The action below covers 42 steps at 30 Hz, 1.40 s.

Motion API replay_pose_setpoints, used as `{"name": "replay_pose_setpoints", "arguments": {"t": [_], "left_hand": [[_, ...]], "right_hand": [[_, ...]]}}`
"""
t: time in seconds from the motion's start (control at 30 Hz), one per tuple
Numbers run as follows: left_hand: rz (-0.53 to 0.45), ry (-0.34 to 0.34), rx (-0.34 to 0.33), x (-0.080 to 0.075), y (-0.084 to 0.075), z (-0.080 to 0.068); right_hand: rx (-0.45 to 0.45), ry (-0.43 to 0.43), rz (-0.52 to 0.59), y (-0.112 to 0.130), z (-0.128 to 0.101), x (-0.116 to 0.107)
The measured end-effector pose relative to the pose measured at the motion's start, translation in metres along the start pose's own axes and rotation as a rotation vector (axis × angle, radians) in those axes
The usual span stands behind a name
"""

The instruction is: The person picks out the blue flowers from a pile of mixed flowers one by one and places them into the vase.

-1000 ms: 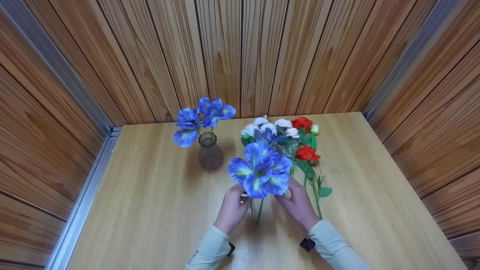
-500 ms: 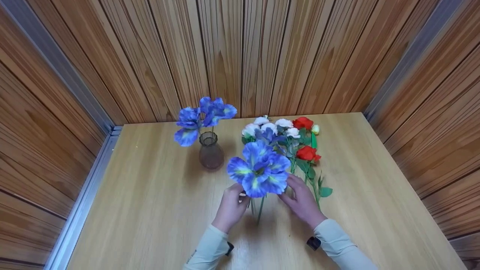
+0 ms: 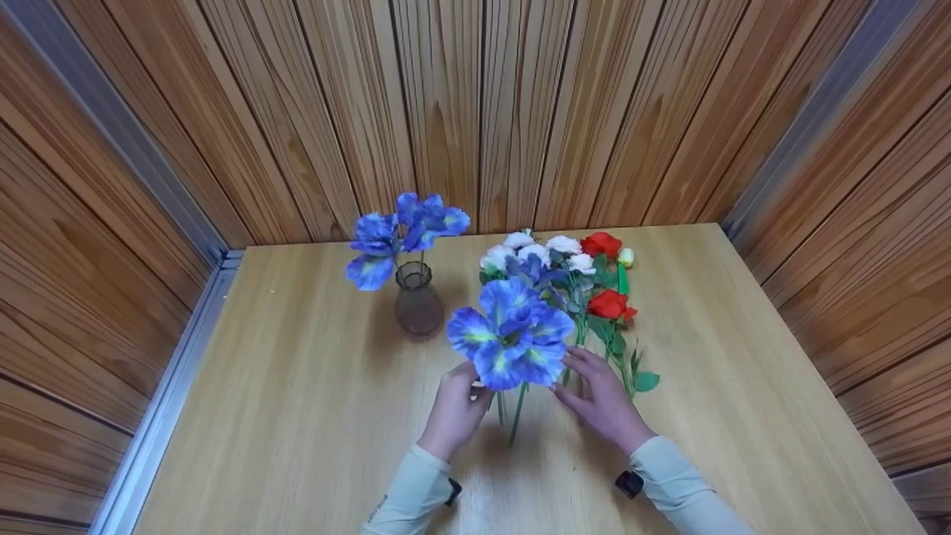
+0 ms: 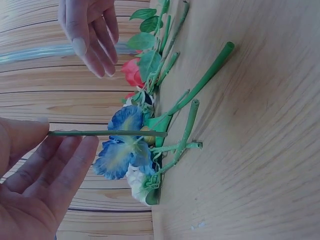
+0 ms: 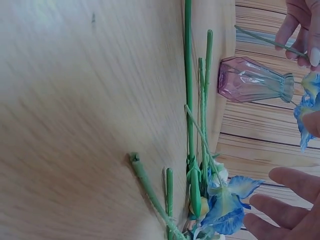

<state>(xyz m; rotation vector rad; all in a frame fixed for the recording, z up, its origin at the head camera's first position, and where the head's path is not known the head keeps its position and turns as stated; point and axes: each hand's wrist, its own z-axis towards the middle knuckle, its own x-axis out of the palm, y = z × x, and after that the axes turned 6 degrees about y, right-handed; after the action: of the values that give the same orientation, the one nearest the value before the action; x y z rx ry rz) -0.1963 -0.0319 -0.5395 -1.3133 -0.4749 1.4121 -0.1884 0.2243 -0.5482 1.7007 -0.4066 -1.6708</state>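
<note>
My left hand (image 3: 455, 412) pinches the thin green stem (image 4: 107, 133) of a blue iris (image 3: 511, 334) between thumb and fingers. Its wide bloom, with yellow-white centres on the petals, faces up toward the head camera and covers some of the fingers there. Below the grip, the stem points down to the table. My right hand (image 3: 603, 401) is held to the right of the bloom, fingers loosely extended and holding nothing. Behind the hands, another blue iris (image 5: 225, 207) lies among the flowers on the table.
A purple-grey glass vase (image 3: 420, 308) with two blue irises (image 3: 371, 253) stands at the back left. White flowers (image 3: 562, 244), red roses (image 3: 609, 305) and a pale yellow bud (image 3: 625, 257) lie at the back right, stems toward me. Wood-panelled walls (image 3: 446, 111) enclose the table (image 3: 297, 416).
My right hand has drawn slightly right, away from the held iris, and its fingers have loosened. The iris and my left hand have shifted a little left.
</note>
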Motion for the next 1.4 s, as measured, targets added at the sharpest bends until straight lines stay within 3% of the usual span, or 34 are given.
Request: {"name": "replay_pose_setpoints", "arguments": {"t": [0.57,1.03,1.4], "left_hand": [[0.033,-0.064,-0.007,-0.016,0.001,0.007],[0.092,-0.177,0.016,-0.041,0.003,0.014],[0.113,-0.2,0.019,-0.05,0.004,0.017]], "right_hand": [[0.012,0.006,0.028,-0.008,-0.007,0.0],[0.033,0.014,0.044,-0.007,-0.009,-0.002],[0.018,0.008,0.031,-0.01,-0.01,0.001]]}}
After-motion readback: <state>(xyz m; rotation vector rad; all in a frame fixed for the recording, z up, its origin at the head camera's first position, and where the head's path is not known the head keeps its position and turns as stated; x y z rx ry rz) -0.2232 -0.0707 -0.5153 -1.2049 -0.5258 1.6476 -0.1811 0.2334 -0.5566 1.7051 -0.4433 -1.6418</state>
